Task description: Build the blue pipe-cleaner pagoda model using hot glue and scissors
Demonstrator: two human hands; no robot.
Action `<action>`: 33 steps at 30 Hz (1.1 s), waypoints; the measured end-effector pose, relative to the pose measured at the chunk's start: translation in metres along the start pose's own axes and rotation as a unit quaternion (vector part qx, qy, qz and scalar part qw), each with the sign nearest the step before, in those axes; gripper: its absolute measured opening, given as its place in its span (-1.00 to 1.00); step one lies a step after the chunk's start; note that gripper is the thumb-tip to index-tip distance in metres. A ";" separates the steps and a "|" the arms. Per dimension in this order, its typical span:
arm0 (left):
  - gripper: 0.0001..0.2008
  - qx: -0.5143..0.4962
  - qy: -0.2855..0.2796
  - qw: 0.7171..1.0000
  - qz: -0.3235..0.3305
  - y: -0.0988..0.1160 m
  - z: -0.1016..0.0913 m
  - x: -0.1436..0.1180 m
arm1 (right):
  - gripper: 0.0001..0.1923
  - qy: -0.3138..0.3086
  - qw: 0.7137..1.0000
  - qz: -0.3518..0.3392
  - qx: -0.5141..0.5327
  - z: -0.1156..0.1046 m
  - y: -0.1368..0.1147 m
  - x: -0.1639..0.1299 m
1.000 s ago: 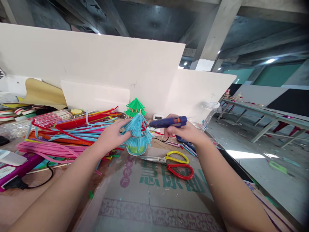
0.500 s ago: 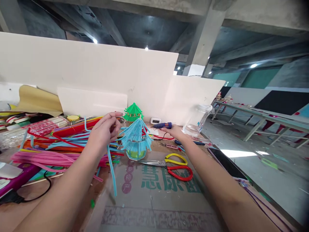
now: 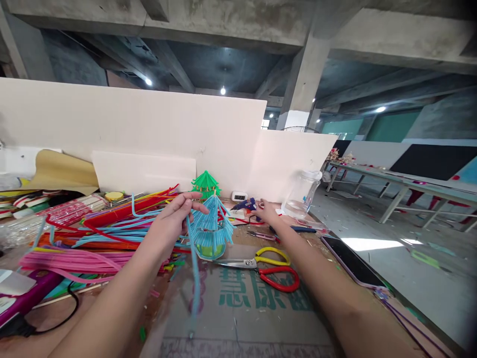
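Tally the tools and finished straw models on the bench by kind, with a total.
Scissors: 1
Glue gun, by the right hand: 1
Blue straw model, beside the left hand: 1
Green straw model: 1
Total: 4

Bare concrete ceiling (image 3: 231,30) with beams and spot lights; square pillar (image 3: 301,74); white boards (image 3: 130,124) behind; long tables (image 3: 391,176) at right; grey floor (image 3: 410,268).
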State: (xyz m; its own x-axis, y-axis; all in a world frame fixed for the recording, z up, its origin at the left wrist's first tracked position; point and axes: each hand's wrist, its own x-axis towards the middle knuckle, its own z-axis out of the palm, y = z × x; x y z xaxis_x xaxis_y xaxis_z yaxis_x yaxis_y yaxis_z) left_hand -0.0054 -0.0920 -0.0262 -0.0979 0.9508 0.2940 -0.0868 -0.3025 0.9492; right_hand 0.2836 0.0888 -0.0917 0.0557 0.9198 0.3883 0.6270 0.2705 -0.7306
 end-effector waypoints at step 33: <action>-0.45 0.355 -0.049 0.920 0.156 -0.040 -0.001 0.018 | -0.66 -0.200 0.938 -0.125 0.253 -0.009 -0.111 -0.127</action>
State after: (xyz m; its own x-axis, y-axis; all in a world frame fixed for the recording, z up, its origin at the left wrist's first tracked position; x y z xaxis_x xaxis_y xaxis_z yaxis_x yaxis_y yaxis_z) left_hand -0.0051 -0.0632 -0.0596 0.0842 0.8373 0.5402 0.6038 -0.4741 0.6408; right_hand 0.2143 -0.0607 -0.0546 -0.4033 0.8158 0.4146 0.1275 0.4988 -0.8573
